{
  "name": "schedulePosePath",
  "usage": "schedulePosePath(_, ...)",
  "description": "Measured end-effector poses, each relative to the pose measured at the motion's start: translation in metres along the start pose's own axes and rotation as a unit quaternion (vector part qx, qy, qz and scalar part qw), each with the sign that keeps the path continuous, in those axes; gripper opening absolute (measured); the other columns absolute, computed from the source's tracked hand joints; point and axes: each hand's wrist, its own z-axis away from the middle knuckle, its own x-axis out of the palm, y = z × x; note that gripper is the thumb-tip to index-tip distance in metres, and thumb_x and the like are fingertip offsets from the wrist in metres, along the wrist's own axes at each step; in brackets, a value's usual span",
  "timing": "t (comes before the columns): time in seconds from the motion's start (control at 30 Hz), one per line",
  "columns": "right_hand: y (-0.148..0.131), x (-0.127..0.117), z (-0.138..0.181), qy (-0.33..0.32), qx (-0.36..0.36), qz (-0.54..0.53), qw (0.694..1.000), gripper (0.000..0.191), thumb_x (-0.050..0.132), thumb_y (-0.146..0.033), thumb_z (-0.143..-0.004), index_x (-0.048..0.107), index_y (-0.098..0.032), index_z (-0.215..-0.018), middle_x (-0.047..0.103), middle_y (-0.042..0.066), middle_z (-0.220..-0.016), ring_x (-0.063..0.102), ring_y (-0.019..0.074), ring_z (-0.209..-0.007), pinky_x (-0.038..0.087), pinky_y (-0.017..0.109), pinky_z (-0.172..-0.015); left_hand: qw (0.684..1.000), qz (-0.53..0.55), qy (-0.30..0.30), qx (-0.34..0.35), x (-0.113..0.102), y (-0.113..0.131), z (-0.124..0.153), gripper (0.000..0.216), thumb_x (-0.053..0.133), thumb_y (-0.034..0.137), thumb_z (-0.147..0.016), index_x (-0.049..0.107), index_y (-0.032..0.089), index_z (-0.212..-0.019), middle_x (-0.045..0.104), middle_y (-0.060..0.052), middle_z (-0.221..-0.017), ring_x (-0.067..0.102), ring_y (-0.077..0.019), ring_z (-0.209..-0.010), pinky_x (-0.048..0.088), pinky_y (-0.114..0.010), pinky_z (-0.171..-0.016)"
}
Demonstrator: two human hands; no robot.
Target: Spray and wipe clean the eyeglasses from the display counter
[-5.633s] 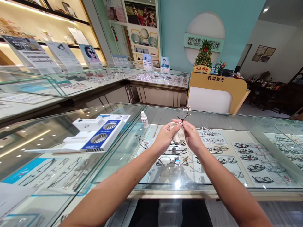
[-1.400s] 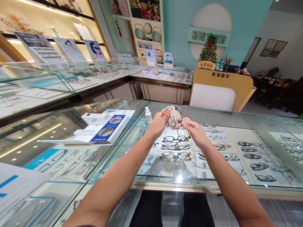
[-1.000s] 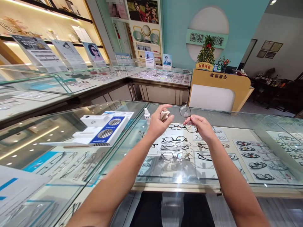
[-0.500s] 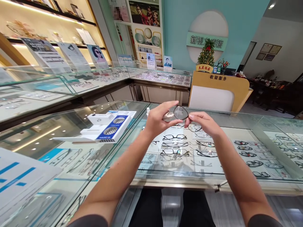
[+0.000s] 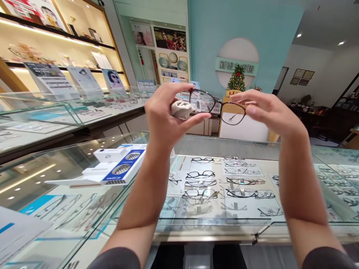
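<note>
Dark-rimmed glasses (image 5: 217, 106) hang in the air above the glass desk (image 5: 252, 149), lenses facing me, level with the far wall. At their 9 o'clock my left hand (image 5: 165, 116) has its grip closed on a balled pale cloth (image 5: 181, 109), thumb stretched under the near lens and forefinger over the rim. At 3 o'clock my right hand (image 5: 266, 110) has its grip pinched on the other end of the frame. Down at 6 o'clock, rows of display frames (image 5: 200, 183) lie under the desk's glass. At 8 o'clock a blue-and-white box (image 5: 117, 168) rests on the desk top, well apart from both hands.
</note>
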Motion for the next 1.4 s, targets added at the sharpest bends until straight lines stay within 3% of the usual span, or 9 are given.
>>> schedulePosePath(0.13,0.000,0.032,0.034,0.120,-0.071,0.046,0.989,0.070,0.090,-0.059,-0.078,0.070,-0.031,-0.139,0.070,0.003,-0.141,0.065,0.0276,-0.136,0.050,0.050,-0.118,0.998,-0.024,0.035,-0.041,-0.006,0.020,0.011,0.057,0.087,0.064,-0.081,0.071,0.031,-0.124,0.075,-0.006,-0.118,0.069,-0.0296,-0.121,0.061,-0.045,-0.098)
schedulePosePath(0.33,0.013,0.070,0.039,0.202,-0.081,0.059,0.974,0.053,0.081,-0.051,-0.092,0.064,-0.034,-0.140,0.071,0.006,-0.134,0.068,0.0272,-0.127,0.054,0.050,-0.115,0.995,-0.082,0.038,-0.032,-0.012,0.039,0.012,0.049,0.089,0.059,-0.082,0.072,0.033,-0.119,0.077,-0.004,-0.110,0.073,-0.0273,-0.106,0.062,-0.046,-0.098)
schedulePosePath(0.53,0.019,0.070,0.039,0.231,-0.062,0.060,0.969,0.042,0.081,-0.047,-0.093,0.068,-0.032,-0.129,0.076,0.004,-0.112,0.073,0.0243,-0.108,0.059,0.047,-0.104,0.994,-0.085,0.046,-0.051,-0.007,0.047,0.016,0.049,0.090,0.055,-0.082,0.074,0.030,-0.120,0.077,-0.004,-0.110,0.074,-0.0256,-0.105,0.063,-0.043,-0.097)
schedulePosePath(0.97,0.027,0.075,0.038,0.289,-0.018,0.024,0.957,0.049,0.081,-0.055,-0.091,0.068,-0.031,-0.133,0.076,0.007,-0.123,0.071,0.0254,-0.116,0.057,0.048,-0.106,0.995,-0.029,0.024,-0.089,-0.001,0.036,0.022,0.050,0.089,0.050,-0.086,0.076,0.026,-0.128,0.080,-0.005,-0.120,0.075,-0.0254,-0.111,0.063,-0.038,-0.100)
schedulePosePath(1.4,0.026,0.071,0.037,0.321,0.002,0.167,0.932,0.045,0.082,-0.059,-0.089,0.078,-0.028,-0.122,0.076,0.008,-0.120,0.074,0.0261,-0.108,0.062,0.047,-0.094,0.990,-0.022,0.013,-0.138,0.005,0.028,0.019,0.044,0.089,0.053,-0.085,0.080,0.034,-0.123,0.083,-0.003,-0.118,0.078,-0.0266,-0.108,0.063,-0.044,-0.099)
